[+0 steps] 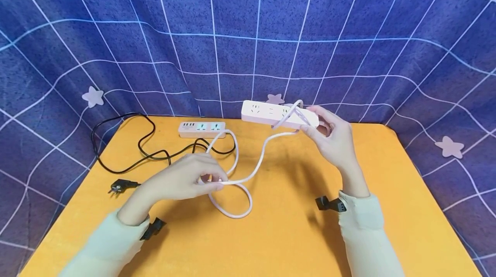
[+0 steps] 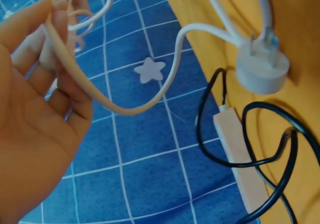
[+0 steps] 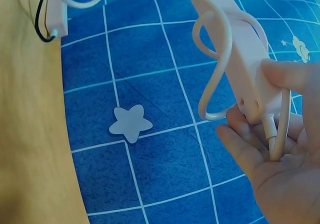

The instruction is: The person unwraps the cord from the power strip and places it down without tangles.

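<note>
My right hand (image 1: pixel 333 137) grips one end of a white power strip (image 1: pixel 261 112), held up above the back of the table. Part of its white cord (image 1: pixel 260 161) is looped around the strip near that end. The cord runs down to my left hand (image 1: pixel 190 176), which pinches it between thumb and fingers over the table's middle-left. In the left wrist view the cord's white plug (image 2: pixel 262 66) lies on the table with its prongs up. From the right wrist view, the strip's end (image 3: pixel 250 104) sits between my thumb and fingers, where the cord comes out.
A smaller power strip (image 1: pixel 201 129) with USB ports lies at the table's back left. Its black cord (image 1: pixel 141 148) curls across the left side to a black plug (image 1: pixel 122 186). A blue gridded curtain (image 1: pixel 240 53) surrounds the yellow table (image 1: pixel 271 234).
</note>
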`<state>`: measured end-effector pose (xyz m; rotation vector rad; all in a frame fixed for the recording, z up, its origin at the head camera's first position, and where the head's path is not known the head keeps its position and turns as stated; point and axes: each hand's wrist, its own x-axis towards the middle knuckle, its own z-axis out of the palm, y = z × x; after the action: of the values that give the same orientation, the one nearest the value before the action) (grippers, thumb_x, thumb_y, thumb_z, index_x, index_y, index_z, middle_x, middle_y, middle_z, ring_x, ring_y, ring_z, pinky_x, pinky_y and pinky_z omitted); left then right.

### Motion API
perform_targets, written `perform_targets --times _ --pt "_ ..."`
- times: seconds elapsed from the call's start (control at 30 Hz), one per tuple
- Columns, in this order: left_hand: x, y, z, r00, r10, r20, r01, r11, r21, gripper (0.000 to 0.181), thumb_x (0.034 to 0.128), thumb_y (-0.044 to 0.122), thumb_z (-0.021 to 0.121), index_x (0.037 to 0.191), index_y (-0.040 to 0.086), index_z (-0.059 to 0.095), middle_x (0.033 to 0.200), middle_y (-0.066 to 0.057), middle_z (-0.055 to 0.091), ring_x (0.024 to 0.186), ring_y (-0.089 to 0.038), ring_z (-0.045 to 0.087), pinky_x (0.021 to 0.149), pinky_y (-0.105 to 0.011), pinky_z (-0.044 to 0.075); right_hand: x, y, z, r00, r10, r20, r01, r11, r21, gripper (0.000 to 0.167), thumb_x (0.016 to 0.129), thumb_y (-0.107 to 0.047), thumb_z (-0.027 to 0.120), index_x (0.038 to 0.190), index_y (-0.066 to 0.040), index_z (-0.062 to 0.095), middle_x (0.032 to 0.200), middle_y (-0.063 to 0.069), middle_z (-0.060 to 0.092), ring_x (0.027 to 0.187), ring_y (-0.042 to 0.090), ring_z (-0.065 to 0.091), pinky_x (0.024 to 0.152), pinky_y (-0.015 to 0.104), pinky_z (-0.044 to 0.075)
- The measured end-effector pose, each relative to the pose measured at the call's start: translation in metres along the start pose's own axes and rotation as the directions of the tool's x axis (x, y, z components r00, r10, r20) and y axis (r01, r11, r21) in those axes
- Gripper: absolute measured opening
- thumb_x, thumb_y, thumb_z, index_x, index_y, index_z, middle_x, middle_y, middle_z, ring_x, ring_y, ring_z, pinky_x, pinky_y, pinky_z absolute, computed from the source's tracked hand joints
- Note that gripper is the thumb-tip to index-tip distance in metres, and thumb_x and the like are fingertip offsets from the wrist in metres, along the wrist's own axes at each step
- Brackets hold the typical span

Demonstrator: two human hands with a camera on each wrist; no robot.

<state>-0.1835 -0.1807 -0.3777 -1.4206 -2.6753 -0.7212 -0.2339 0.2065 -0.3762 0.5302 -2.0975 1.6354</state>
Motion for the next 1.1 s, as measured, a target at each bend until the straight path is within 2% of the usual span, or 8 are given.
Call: perform_targets --times 0.23,0.5,0.7,0.83,0.97,1.1 --pt "0.005 -0.011 0.017 0.997 -0.052 0.059 0.048 0.996 0.077 0.004 0.0975 0.029 0.078 0.100 0.032 0.077 0.086 0.023 0.059 0.081 -0.002 0.056 0.080 -0.030 0.047 -0.002 -0.002 0.001 1.000 -0.001 0.019 0.001 1.000 0.007 0.040 0.091 0.005 0.079 0.130 0.004 0.071 0.117 0.013 0.072 0.099 0.007 0.072 0.090 0.021 0.059" --pt "0.009 -0.024 0.028 0.988 -0.120 0.094 0.115 0.992 0.061 0.002 0.0988 0.027 0.077 0.098 0.025 0.078 0.085 0.021 0.062 0.081 -0.005 0.059 0.077 -0.028 0.048 -0.002 -0.003 0.000 1.000 -0.008 0.020 0.008 1.000 0.024 0.041 0.090 0.007 0.079 0.130 0.005 0.070 0.116 0.007 0.072 0.098 0.008 0.071 0.089 0.020 0.059" --pt "0.008 -0.026 0.033 0.981 -0.163 0.101 0.157 0.986 0.064 0.006 0.0992 0.028 0.077 0.102 0.023 0.079 0.085 0.020 0.062 0.078 -0.007 0.058 0.073 -0.027 0.047 -0.001 -0.005 0.001 0.999 -0.019 0.032 0.018 0.999 0.029 0.042 0.090 0.008 0.078 0.131 0.005 0.070 0.118 0.013 0.071 0.100 0.008 0.071 0.090 0.022 0.059" --pt "0.009 -0.024 0.035 0.979 -0.189 0.082 0.181 0.979 0.089 0.008 0.0990 0.030 0.077 0.106 0.027 0.079 0.094 0.021 0.068 0.080 -0.005 0.058 0.074 -0.028 0.049 -0.001 -0.006 0.002 0.999 -0.018 0.036 0.017 0.999 0.028 0.043 0.090 0.008 0.078 0.132 0.005 0.069 0.120 0.016 0.071 0.101 0.008 0.071 0.090 0.022 0.059" --pt "0.013 -0.023 0.037 0.973 -0.225 0.056 0.222 0.973 0.062 0.012 0.0999 0.031 0.075 0.111 0.026 0.079 0.097 0.019 0.071 0.082 -0.004 0.063 0.073 -0.027 0.052 -0.002 -0.007 0.002 0.999 -0.016 0.036 0.014 0.999 0.028 0.043 0.090 0.009 0.078 0.132 0.006 0.069 0.121 0.017 0.071 0.102 0.007 0.071 0.090 0.020 0.059" --pt "0.023 -0.023 0.043 0.962 -0.271 -0.035 0.271 0.962 -0.014 0.016 0.1006 0.030 0.075 0.115 0.024 0.077 0.103 0.015 0.074 0.087 -0.004 0.067 0.076 -0.028 0.055 -0.002 -0.008 0.002 0.999 -0.021 0.038 0.020 0.999 0.033 0.043 0.090 0.008 0.078 0.132 0.006 0.068 0.121 0.017 0.070 0.102 0.008 0.071 0.090 0.020 0.058"
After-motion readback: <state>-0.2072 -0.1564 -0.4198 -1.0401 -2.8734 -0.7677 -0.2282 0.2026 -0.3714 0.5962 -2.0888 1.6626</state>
